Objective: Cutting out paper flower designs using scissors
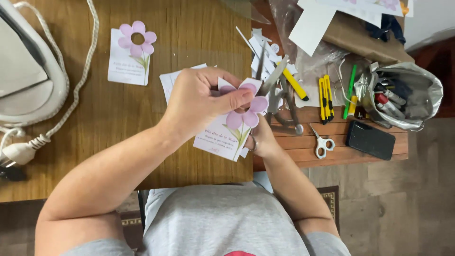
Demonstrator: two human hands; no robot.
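Observation:
My left hand (201,99) pinches a white card (220,137) printed with a pink flower and a green stem, gripping it by the flower's top petals. My right hand (262,141), mostly hidden behind the card and wearing a ring, holds grey metal scissors (274,79). The blades point up and away, right at the flower's upper right edge. Both hands hover over the near edge of the wooden table (189,28). A second card (129,57), its flower cut out at the top with a hole in the middle, lies flat at the back left.
White paper scraps (262,46) are piled behind the scissors. Right of them lie yellow utility knives (324,97), a green pen (350,87), small white scissors (322,144), a black phone (370,140) and a silver bag of markers (407,95). A white appliance (28,76) with cord sits left.

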